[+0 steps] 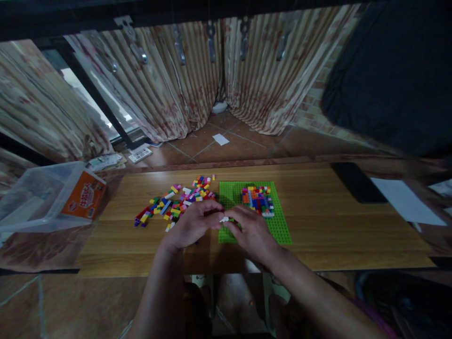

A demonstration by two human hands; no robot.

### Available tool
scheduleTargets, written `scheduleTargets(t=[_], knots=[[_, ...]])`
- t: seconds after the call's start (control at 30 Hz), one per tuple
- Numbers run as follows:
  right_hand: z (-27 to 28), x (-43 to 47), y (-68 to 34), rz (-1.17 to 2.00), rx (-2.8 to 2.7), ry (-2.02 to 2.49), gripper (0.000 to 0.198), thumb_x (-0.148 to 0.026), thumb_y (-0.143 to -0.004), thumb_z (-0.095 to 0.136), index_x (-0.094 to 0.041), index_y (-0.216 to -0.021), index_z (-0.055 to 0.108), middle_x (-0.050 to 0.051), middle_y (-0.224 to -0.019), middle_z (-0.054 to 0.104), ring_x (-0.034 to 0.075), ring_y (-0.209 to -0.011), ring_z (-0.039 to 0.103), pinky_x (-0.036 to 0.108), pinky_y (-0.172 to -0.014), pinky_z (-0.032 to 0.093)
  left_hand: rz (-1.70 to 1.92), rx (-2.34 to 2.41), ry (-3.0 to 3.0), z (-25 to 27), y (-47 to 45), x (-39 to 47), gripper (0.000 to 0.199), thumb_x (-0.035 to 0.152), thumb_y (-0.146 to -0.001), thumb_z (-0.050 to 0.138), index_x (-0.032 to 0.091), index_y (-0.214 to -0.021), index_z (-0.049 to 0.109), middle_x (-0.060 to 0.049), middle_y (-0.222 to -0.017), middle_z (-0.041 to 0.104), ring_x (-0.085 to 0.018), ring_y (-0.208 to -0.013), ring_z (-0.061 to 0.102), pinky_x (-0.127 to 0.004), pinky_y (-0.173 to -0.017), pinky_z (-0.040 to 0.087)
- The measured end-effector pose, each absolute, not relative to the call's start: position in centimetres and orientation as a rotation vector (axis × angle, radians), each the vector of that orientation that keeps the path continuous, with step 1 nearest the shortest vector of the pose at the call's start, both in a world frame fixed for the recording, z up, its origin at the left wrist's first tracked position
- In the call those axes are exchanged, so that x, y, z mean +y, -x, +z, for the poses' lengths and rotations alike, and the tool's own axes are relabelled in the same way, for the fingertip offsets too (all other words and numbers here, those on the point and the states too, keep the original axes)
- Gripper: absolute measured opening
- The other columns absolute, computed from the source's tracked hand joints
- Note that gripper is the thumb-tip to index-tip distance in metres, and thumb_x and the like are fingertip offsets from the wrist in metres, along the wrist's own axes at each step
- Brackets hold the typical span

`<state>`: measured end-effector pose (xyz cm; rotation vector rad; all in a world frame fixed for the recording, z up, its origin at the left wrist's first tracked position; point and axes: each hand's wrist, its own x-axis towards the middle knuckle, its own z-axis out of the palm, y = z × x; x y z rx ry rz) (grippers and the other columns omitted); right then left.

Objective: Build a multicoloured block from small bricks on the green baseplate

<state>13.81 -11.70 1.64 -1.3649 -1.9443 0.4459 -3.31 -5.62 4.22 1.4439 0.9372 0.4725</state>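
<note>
Both hands meet over the left part of a green studded baseplate (280, 228). A small white toy brick (224, 219) shows between the fingertips of my left hand (199, 219) and my right hand (252, 230). Both hands are closed in a pinch on it; part of it is hidden by the fingers. Just beyond my right hand, a block of many-coloured bricks (257, 200) is built up on the baseplate. Loose toy bricks (173, 202) of several colours lie in a spread pile to the left, partly behind my left hand.
The baseplate and bricks lie on a long wooden table (318, 221). A clear plastic bin (45, 193) with an orange label stands off its left end. A dark flat object (353, 181) lies at the right, beside white paper (407, 200). Curtains (169, 84) hang behind.
</note>
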Motion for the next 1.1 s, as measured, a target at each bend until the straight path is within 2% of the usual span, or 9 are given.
scheduleTargets(t=[0.17,0.4,0.5,0.63,0.8,1.1], knots=[[2.0,-11.7,-14.8,0.463,-1.964,1.313,0.017,-0.027,-0.096,0.05,-0.02,-0.093,0.065,0.005,-0.087,0.066,0.017,-0.083,0.061,0.029,-0.075,0.046,0.47,0.976,-1.385,4.1,2.3,-5.7,0.029,0.042,-0.08,0.064,0.014,-0.088,0.063,0.001,-0.075,0.059,-0.011,-0.065,0.06,-0.024,-0.064,0.048],[2.2,-11.9,-15.9,0.497,-1.929,1.324,0.022,-0.028,-0.097,0.047,-0.02,-0.095,0.067,0.005,-0.088,0.066,0.017,-0.084,0.06,0.03,-0.077,0.046,0.496,0.967,-1.349,4.1,1.2,-5.7,0.03,0.044,-0.078,0.065,0.015,-0.086,0.063,0.001,-0.08,0.06,-0.011,-0.07,0.06,-0.026,-0.07,0.051],[2.4,-11.6,-18.1,0.509,-1.819,1.352,0.021,-0.03,-0.096,0.05,-0.022,-0.093,0.07,0.004,-0.089,0.065,0.017,-0.086,0.061,0.031,-0.078,0.047,0.504,0.957,-1.371,3.7,0.7,-5.6,0.03,0.045,-0.079,0.064,0.015,-0.086,0.063,0.002,-0.077,0.058,-0.011,-0.07,0.057,-0.026,-0.07,0.052],[2.0,-10.9,-22.2,0.34,-1.576,1.527,0.016,-0.034,-0.088,0.061,-0.024,-0.087,0.074,0.005,-0.094,0.064,0.02,-0.091,0.06,0.035,-0.083,0.047,0.517,0.976,-1.4,3.2,0.5,-5.5,0.029,0.044,-0.079,0.063,0.015,-0.085,0.063,0.002,-0.076,0.056,-0.012,-0.072,0.056,-0.029,-0.072,0.054],[0.7,-9.9,-24.8,0.209,-1.607,1.651,0.017,-0.035,-0.084,0.063,-0.025,-0.08,0.075,0.007,-0.099,0.061,0.025,-0.097,0.057,0.041,-0.088,0.046,0.506,0.997,-1.457,3.2,0.4,-5.4,0.027,0.041,-0.078,0.062,0.015,-0.087,0.062,0.001,-0.076,0.056,-0.013,-0.072,0.057,-0.031,-0.072,0.054],[-0.7,-8.8,-24.6,0.254,-1.57,1.64,0.013,-0.034,-0.081,0.065,-0.026,-0.078,0.076,0.006,-0.102,0.06,0.024,-0.101,0.056,0.042,-0.093,0.043,0.476,1.035,-1.516,3.5,0.5,-5.4,0.025,0.04,-0.08,0.058,0.016,-0.086,0.063,0.0,-0.077,0.058,-0.015,-0.073,0.059,-0.031,-0.072,0.053]])
